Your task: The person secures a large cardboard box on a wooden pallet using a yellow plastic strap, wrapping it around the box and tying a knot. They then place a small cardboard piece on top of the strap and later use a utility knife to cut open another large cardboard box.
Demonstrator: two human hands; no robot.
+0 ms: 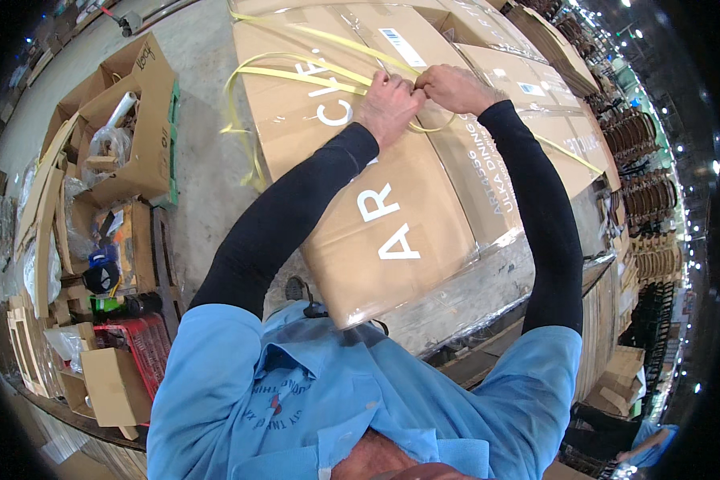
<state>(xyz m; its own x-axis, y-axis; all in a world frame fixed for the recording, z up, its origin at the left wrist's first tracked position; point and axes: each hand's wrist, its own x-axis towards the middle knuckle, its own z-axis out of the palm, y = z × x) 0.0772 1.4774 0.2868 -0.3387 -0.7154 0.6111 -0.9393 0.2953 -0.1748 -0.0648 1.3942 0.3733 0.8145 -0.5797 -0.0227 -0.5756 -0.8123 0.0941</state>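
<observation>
Large brown cardboard cartons (352,268) lie side by side in front of me, partly covered in clear film. Across their tops runs yellow strapping (296,75), with loose loops and ends hanging over the left side. My left hand (390,108) is closed on the strapping, knuckles up. Touching it, my right hand (454,88) is closed too, its thumb and fingers pinching the strap close to the left fingertips. A small loop of strap hangs below the two hands. Whatever joins the strap between the fingers is hidden.
At the left stands an open cardboard bin (148,120) with plastic scraps, on a green pallet. Nearer are a red crate (140,352) and a small box (116,388). Stacked brown parts (628,132) line the right. Another person (648,444) is at the lower right.
</observation>
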